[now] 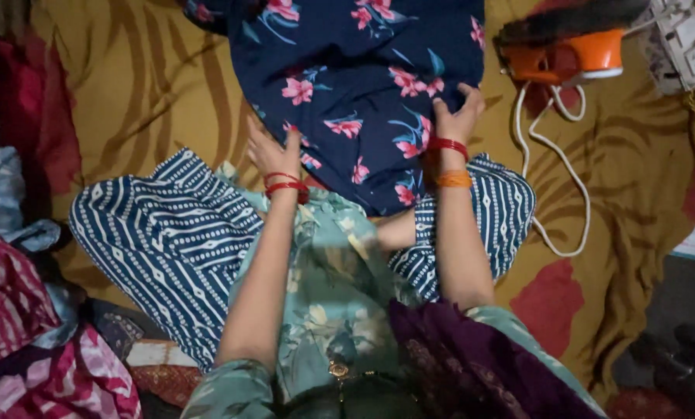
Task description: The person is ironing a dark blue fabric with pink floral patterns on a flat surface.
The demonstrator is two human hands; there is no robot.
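Left hand [268, 154]: fingers laid flat, together, on the floral cloth's [355, 85] left edge.
Right hand [458, 115]: fingers clamped on its right edge.
Iron [568, 50]: stood just right of it.

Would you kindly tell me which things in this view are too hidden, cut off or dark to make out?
- Head view: the floral navy cloth under the left hand and right hand runs off the top edge.
- The orange iron is cut by the top edge; its soleplate is not visible.
- The white power strip is cropped at the corner.
- The dark shapes at lower right are too dim to identify.
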